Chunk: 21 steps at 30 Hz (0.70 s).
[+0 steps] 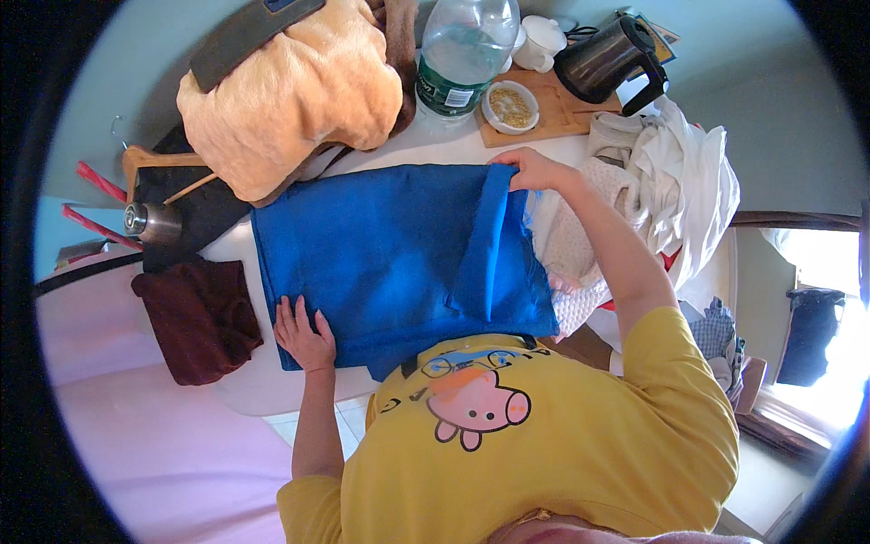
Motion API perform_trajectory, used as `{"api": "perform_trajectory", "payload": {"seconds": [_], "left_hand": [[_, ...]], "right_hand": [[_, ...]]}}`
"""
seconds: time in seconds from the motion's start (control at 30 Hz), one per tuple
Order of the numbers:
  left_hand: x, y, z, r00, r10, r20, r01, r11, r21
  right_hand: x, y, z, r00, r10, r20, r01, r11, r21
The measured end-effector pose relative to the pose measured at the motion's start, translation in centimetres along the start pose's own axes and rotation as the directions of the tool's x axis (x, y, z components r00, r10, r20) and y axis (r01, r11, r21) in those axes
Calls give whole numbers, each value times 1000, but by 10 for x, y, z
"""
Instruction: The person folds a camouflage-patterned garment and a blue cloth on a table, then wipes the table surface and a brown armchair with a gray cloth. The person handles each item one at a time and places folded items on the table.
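A blue woven cloth point(380, 251) lies spread on the white table point(238, 394) before me, its right end partly turned over and its right edge frayed. My right hand point(533, 168) grips the far right corner of this cloth, with the fold running from there towards me. Flat on the near left part of the cloth rests my left hand point(306, 334), fingers apart and holding nothing. Part of the cloth's near edge drops against my yellow shirt. A folded dark maroon cloth point(200, 319) lies left of the blue one.
A tan plush blanket point(292, 102) is piled at the far left, near a steel flask point(158, 223) and wooden hanger point(163, 158). Behind stand a large plastic bottle point(462, 61), a bowl of grains point(511, 107) and a dark kettle point(605, 60). White garments point(680, 183) heap up on the right.
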<state>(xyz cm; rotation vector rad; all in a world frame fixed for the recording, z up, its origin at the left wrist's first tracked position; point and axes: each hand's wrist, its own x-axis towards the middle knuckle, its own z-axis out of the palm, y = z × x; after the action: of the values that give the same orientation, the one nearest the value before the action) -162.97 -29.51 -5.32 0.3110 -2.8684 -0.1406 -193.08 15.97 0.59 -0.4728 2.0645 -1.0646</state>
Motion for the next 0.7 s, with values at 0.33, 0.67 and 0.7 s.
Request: {"api": "perform_trajectory", "payload": {"seconds": [0.33,0.67,0.7], "left_hand": [[-1,-1,3,999,19,-33,-20,1000,-14],[1,1,3,999,19,-27,-19,1000,2],[1,1,3,1000,18,-24,-18,1000,2]], "right_hand": [[-33,-6,-2,989,-61,137,-77,581,810],[-26,37,-3,597,-433,-676,217,898,-383],[-22,48,-3,623,-261,-737,165,965,-203]]}}
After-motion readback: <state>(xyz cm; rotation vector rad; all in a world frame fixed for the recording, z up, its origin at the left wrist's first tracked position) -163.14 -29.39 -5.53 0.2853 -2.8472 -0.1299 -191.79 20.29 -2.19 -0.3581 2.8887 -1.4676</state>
